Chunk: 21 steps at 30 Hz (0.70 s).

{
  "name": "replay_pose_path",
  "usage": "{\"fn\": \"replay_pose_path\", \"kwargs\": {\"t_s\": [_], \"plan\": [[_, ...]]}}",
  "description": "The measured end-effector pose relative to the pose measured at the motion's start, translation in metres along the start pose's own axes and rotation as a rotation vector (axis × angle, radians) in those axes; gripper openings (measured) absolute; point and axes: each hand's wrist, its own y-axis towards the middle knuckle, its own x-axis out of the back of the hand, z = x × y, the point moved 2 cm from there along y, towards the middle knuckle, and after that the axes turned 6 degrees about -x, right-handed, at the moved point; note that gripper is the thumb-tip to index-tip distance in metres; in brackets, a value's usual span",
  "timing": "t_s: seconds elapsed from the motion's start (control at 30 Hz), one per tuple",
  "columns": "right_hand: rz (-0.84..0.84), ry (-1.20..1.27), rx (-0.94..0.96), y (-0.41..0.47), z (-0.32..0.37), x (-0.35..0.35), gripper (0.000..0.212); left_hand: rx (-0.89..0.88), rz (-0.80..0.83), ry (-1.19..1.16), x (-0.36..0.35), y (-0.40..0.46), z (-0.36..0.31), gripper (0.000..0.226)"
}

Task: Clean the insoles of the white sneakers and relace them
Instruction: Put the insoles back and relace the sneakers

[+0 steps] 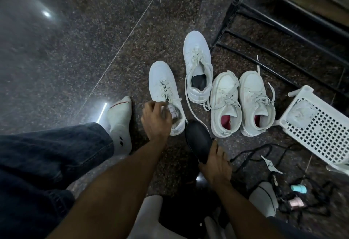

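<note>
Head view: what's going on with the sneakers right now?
A person sits over four white sneakers on the granite floor. The right hand holds a black insole, already out of a shoe. The left hand reaches into the opening of the leftmost sneaker. The sneaker beside it has its dark insole in place. All four are laced.

Dark speckled stone floor (56, 53) all around. At one o'clock, a black metal rack (283, 21). At three o'clock, a white plastic basket (319, 131) tipped on its side. At five o'clock, tangled black cords (302, 197), near a small teal thing (298, 189).
</note>
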Motion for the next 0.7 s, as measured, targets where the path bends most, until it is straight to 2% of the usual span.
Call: {"fn": "replay_pose_path", "kwargs": {"t_s": [0.13, 0.23, 0.37, 0.47, 0.6, 0.7], "plan": [[0.082, 0.146, 0.015, 0.008, -0.013, 0.007, 0.096, 0.008, 0.102, -0.053, -0.01, 0.02, -0.004, 0.015], [0.076, 0.235, 0.002, 0.006, -0.023, 0.008, 0.096, 0.046, 0.099, -0.028, -0.011, 0.027, -0.007, 0.013], [0.014, -0.008, -0.019, -0.004, -0.017, 0.002, 0.12, -0.017, 0.101, 0.02, -0.01, 0.025, -0.004, 0.016], [-0.054, -0.12, -0.035, -0.009, -0.009, -0.004, 0.131, -0.056, 0.169, 0.068, -0.011, 0.023, -0.001, 0.018], [-0.022, -0.006, 0.068, -0.001, -0.005, -0.001, 0.113, -0.097, 0.258, 0.178, -0.011, 0.029, -0.002, 0.022], [0.014, 0.164, 0.089, -0.002, -0.005, 0.008, 0.103, -0.084, 0.242, 0.136, -0.014, 0.03, 0.003, 0.023]]}}
